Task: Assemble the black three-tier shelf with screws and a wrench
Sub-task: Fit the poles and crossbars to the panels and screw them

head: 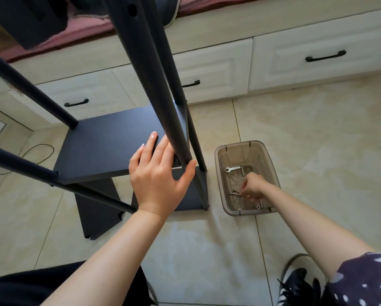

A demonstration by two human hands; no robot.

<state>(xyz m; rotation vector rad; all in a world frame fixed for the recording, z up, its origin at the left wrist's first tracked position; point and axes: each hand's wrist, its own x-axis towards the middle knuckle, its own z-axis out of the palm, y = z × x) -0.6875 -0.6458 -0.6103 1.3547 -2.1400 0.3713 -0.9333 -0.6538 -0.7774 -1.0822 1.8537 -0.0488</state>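
Shelf board (pixel 110 142) under left grip (pixel 157 173)

The shelf (pixel 110 140) stands on the floor (pixel 317 129), before the drawers (pixel 317 56). Right of it sits a bin (pixel 220 173) with a wrench (pixel 233 168) and screws (pixel 234 192) in it. A loose board (pixel 96 213) lies on the floor under the shelf's near left corner.

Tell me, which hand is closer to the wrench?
Right. The right hand reaches into the bin, just below the wrench. The left hand is outside, on the shelf.
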